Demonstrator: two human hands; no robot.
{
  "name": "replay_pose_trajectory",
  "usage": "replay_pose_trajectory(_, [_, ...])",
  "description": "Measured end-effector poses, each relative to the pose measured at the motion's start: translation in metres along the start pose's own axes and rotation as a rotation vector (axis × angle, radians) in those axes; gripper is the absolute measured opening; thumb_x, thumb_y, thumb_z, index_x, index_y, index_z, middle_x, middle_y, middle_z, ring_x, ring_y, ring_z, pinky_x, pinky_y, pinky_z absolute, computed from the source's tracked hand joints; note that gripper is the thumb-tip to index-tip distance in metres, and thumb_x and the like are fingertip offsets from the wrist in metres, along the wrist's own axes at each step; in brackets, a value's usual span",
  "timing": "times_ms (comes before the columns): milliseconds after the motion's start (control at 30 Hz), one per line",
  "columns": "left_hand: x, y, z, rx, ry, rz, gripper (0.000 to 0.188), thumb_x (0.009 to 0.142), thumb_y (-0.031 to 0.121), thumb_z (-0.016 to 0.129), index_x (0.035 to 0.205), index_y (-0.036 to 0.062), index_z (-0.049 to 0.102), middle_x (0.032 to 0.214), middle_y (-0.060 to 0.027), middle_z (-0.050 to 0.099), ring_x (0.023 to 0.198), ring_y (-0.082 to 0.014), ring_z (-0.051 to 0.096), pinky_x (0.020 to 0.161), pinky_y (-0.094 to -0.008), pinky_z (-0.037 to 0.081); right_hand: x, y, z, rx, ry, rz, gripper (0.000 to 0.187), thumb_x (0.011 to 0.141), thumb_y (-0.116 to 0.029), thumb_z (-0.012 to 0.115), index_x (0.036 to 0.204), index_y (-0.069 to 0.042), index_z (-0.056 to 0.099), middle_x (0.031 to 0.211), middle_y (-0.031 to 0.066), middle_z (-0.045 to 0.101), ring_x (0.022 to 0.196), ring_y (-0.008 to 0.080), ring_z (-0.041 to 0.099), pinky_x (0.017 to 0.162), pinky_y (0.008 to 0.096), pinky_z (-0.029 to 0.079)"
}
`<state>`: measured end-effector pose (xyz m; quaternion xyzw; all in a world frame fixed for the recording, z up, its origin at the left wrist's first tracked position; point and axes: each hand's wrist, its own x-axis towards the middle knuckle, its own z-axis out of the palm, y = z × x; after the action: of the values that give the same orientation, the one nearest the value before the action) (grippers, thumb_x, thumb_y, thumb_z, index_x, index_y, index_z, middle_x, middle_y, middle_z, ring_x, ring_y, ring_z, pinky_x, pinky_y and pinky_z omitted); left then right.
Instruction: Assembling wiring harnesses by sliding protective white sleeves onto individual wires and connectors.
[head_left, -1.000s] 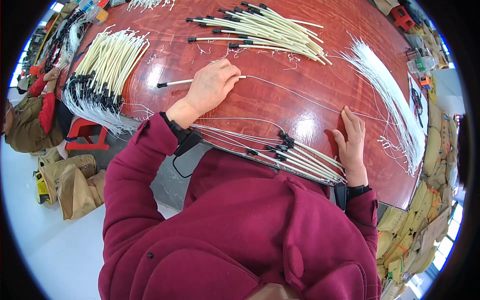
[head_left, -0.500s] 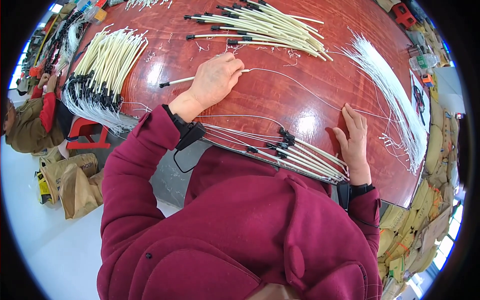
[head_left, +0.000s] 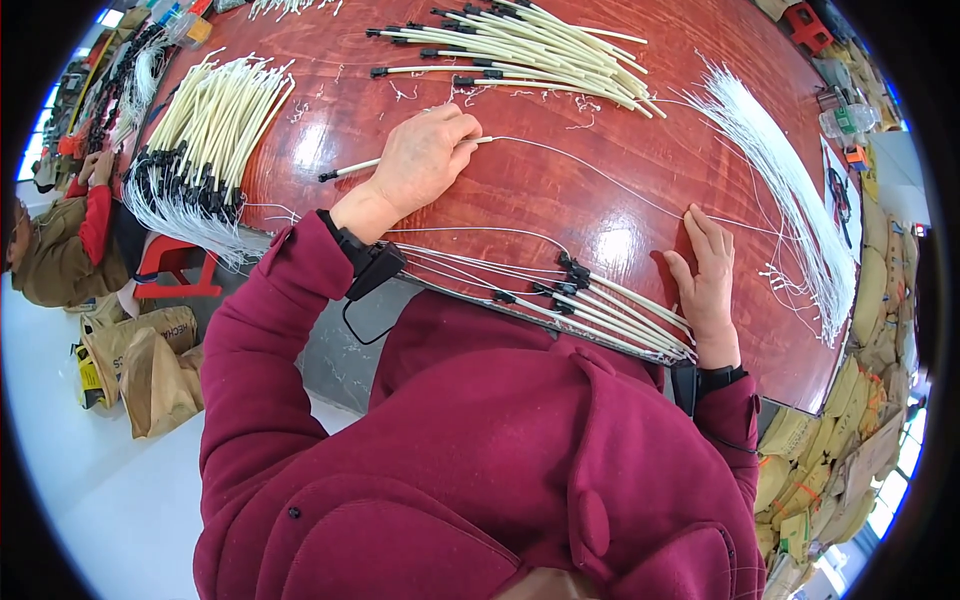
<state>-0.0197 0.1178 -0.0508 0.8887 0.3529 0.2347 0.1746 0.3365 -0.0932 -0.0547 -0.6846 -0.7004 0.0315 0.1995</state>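
Note:
My left hand (head_left: pixel 422 162) is closed around a thin cream tube (head_left: pixel 352 169) over the table. The tube's black end pokes out to the left of the hand, and its other tip shows just past the fingers. From that tip a fine white cord (head_left: pixel 590 160) runs in a curve to my right hand (head_left: pixel 708 275). That hand lies with fingers stretched out on the tabletop, its fingertips at the cord. Between my hands and my body, several cream tubes with black ends (head_left: pixel 632 314) lie along the near edge, white cords trailing left from them.
Loose cream tubes (head_left: pixel 540 50) are heaped at the far side of the red table (head_left: pixel 350 225). A bundle of corded tubes (head_left: pixel 215 130) overhangs the left edge. White cords (head_left: pixel 785 170) are spread at right, near a clear bottle (head_left: pixel 848 122). Another person (head_left: pixel 70 240) sits at far left.
My left hand and the tube in it have shifted very slightly left. My right hand has stayed almost in place on the table.

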Motion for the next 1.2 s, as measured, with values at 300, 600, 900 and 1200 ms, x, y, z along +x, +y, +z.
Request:
replay_pose_trajectory(300, [0.009, 0.002, 0.002, 0.116, -0.035, 0.037, 0.005, 0.090, 0.011, 0.066, 0.092, 0.0071, 0.066, 0.091, -0.0080, 0.064, 0.089, -0.0320, 0.065, 0.075, -0.0433, 0.053, 0.000, 0.000, 0.001, 0.007, -0.012, 0.017, 0.055, 0.088, -0.015, 0.074, 0.138, 0.001, 0.058, 0.144, 0.0136, 0.057, 0.128, 0.0333, 0.051, 0.110, 0.0417, 0.041])
replay_pose_trajectory(600, [0.054, 0.039, 0.044, 0.254, -0.164, 0.412, 0.003, 0.087, 0.007, 0.058, 0.085, 0.0076, 0.061, 0.089, -0.0082, 0.063, 0.089, -0.0305, 0.067, 0.075, -0.0418, 0.055, -0.003, 0.003, -0.003, -0.010, -0.019, 0.008, 0.056, 0.086, -0.013, 0.075, 0.139, 0.001, 0.058, 0.145, 0.0132, 0.057, 0.128, 0.0335, 0.052, 0.110, 0.0418, 0.041])
replay_pose_trajectory(900, [0.075, 0.054, 0.061, 0.172, -0.159, 0.179, 0.026, 0.091, 0.008, 0.055, 0.115, 0.0119, 0.066, 0.096, -0.0106, 0.061, 0.088, -0.0317, 0.067, 0.075, -0.0431, 0.055, -0.003, 0.005, -0.001, 0.020, -0.028, -0.002, 0.056, 0.085, -0.010, 0.074, 0.138, 0.001, 0.059, 0.144, 0.0124, 0.057, 0.126, 0.0330, 0.052, 0.109, 0.0413, 0.042])
replay_pose_trajectory(1200, [0.070, 0.045, 0.061, 0.201, -0.203, 0.242, 0.044, 0.094, 0.006, 0.051, 0.136, 0.0145, 0.060, 0.102, -0.0112, 0.060, 0.090, -0.0320, 0.066, 0.075, -0.0441, 0.054, -0.001, 0.003, 0.004, 0.029, -0.019, 0.000, 0.054, 0.086, -0.009, 0.073, 0.137, 0.001, 0.060, 0.143, 0.0123, 0.058, 0.125, 0.0323, 0.052, 0.109, 0.0408, 0.042])
